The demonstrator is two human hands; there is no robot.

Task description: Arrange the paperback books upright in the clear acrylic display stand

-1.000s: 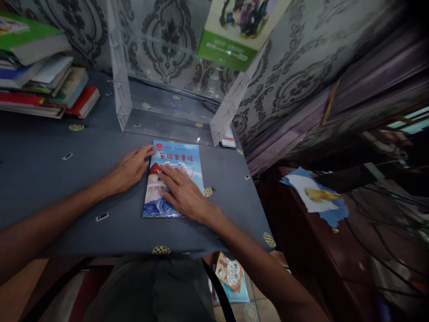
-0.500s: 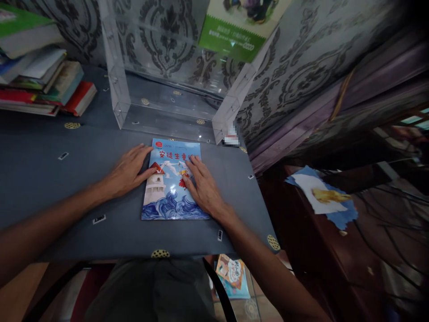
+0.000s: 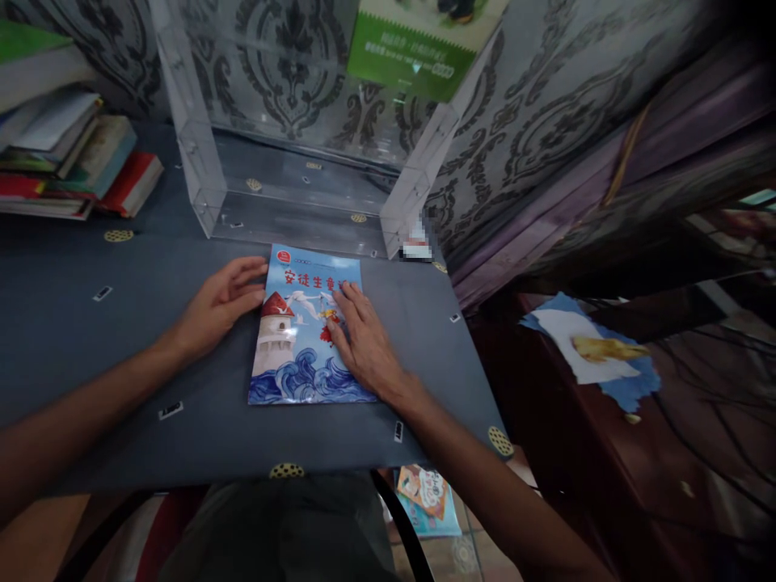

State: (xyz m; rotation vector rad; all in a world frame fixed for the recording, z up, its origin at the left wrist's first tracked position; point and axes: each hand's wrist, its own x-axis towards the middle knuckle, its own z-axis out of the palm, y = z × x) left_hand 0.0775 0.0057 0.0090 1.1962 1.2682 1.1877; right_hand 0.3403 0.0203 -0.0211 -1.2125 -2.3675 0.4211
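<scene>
A blue picture book (image 3: 297, 347) lies closed on the dark grey tablecloth (image 3: 200, 453), its cover showing red lettering, a white tower with a red roof, and waves. My right hand (image 3: 364, 343) rests flat on the right part of the cover, fingers stretched toward the title and hiding part of it. My left hand (image 3: 221, 303) is at the book's left edge, its fingers apart and slightly curled, with the fingertips close to the edge; whether they touch it I cannot tell. Neither hand grips the book.
Behind the book stands a clear acrylic rack (image 3: 291, 222) with a green-and-cream book (image 3: 412, 52) in its upper part. Books are stacked (image 3: 78, 162) at the back left. More books (image 3: 428, 501) lie below the table's front edge. A cloth and paper (image 3: 588, 347) lie on furniture at right.
My left hand has drawn back left off the cover to the book's edge. My right hand stays on the cover. The view has shifted slightly.
</scene>
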